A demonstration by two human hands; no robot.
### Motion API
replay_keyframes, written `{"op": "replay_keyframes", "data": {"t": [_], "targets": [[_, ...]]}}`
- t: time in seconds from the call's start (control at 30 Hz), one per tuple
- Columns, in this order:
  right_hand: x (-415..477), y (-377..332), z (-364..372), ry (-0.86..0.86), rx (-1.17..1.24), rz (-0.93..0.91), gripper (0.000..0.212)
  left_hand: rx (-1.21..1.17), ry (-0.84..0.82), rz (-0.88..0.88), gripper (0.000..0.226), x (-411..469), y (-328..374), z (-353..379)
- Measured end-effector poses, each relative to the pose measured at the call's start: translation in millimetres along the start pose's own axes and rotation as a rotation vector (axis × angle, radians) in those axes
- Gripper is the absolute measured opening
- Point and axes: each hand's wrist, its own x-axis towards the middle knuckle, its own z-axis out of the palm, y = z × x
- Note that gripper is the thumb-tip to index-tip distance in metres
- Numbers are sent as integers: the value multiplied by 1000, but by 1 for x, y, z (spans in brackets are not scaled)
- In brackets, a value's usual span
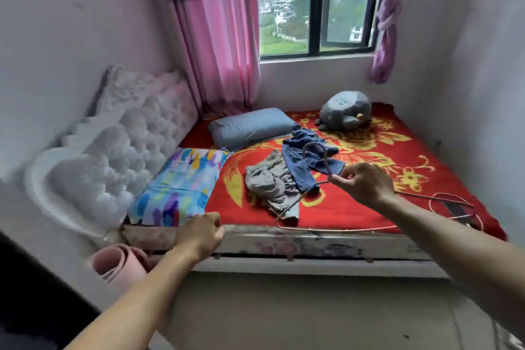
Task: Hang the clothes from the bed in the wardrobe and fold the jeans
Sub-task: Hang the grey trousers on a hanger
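**A:** Over the bed's (355, 213) near edge, what has the right hand (366, 183) got?

**B:** A pink wire hanger (341, 229). Thumb and forefinger pinch its neck just under the hook. The hook points up and away toward the window, and the long bar runs left to right along the mattress edge.

**A:** And the left hand (200, 234)?

**B:** Fingers curled into a fist, holding nothing, beside the near edge.

**A:** The clothes?

**B:** Mid-bed. The blue garment (301, 162) stretches from the pillow (250, 126) toward us. The grey trousers (267, 179) are crumpled against its left side. A second hanger (451, 199) lies flat to the right.
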Motion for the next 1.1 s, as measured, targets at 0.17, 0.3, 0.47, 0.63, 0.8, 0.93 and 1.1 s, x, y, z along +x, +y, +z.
{"op": "replay_keyframes", "data": {"t": [0.17, 0.3, 0.47, 0.63, 0.8, 0.93, 1.1], "targets": [[62, 73, 21, -30, -31, 176, 44, 30, -58, 109, 21, 102, 49, 43], [123, 112, 39, -31, 13, 285, 35, 52, -144, 161, 22, 184, 80, 69], [184, 149, 64, -3, 33, 416, 30, 67, -232, 242, 15, 283, 108, 84], [233, 205, 82, -22, 19, 571, 34, 81, -307, 315, 14, 353, 144, 108], [308, 261, 121, -84, 59, 616, 34, 88, -395, 293, 16, 420, 168, 150], [388, 298, 178, -196, 96, 581, 33, 129, -477, 241, 15, 480, 185, 184], [476, 320, 251, -339, 139, 594, 34, 106, -525, 125, 15, 550, 202, 218]]}}
